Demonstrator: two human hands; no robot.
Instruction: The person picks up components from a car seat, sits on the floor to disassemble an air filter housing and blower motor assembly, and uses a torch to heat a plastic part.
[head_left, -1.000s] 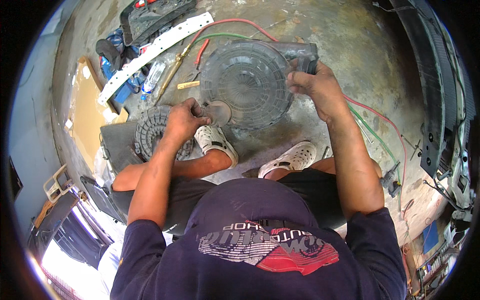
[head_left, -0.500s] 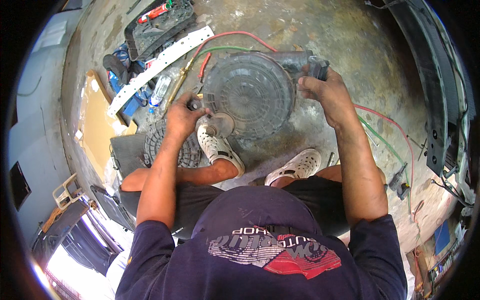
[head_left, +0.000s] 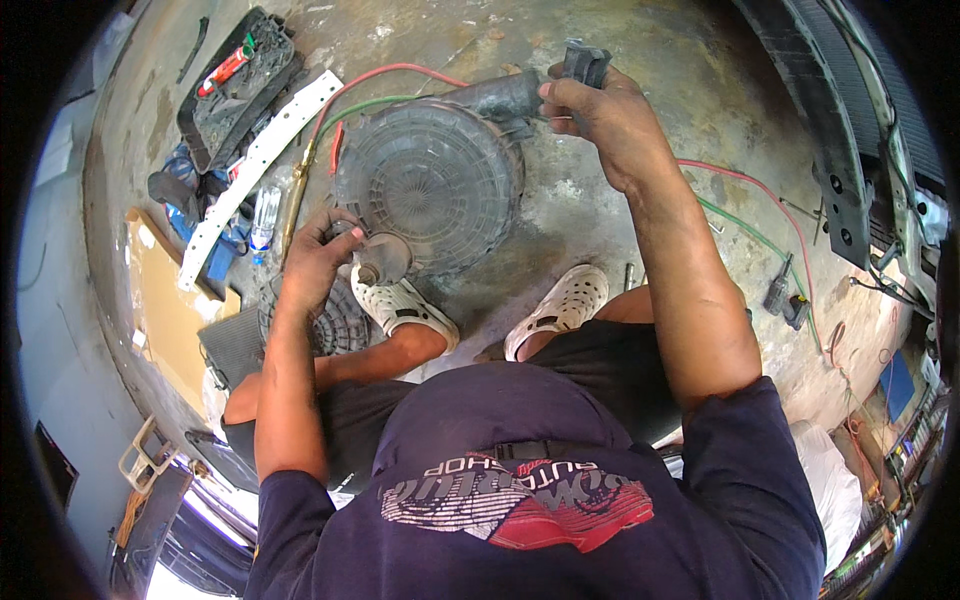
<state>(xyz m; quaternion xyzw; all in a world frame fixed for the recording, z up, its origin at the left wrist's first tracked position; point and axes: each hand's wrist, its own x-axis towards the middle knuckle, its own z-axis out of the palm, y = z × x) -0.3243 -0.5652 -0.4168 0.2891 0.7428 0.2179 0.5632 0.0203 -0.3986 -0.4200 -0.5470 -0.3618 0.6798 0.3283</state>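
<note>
A large round dark ribbed plastic housing [head_left: 425,180] has a tube at its top right and a round metal plate [head_left: 390,255] at its lower left edge. My left hand [head_left: 320,245] is closed on a small dark piece beside that plate, too hidden to make out. My right hand [head_left: 605,115], raised right of the housing, grips a black plastic fitting [head_left: 585,62]. A second ribbed round part [head_left: 330,330] lies partly hidden under my left hand and arm.
White perforated strip [head_left: 230,200], black tray [head_left: 210,125], bottle [head_left: 264,225], brass torch [head_left: 298,190] and cardboard [head_left: 165,300] lie left. Red and green hoses [head_left: 750,186] cross the floor; a small power tool [head_left: 777,285] and a long metal vehicle part [head_left: 830,170] are at right. My white-clogged feet [head_left: 555,300] are beneath.
My right hand has moved up with the black fitting, away from the housing's tube. The housing and my left hand appear further left in the view, which has also shifted.
</note>
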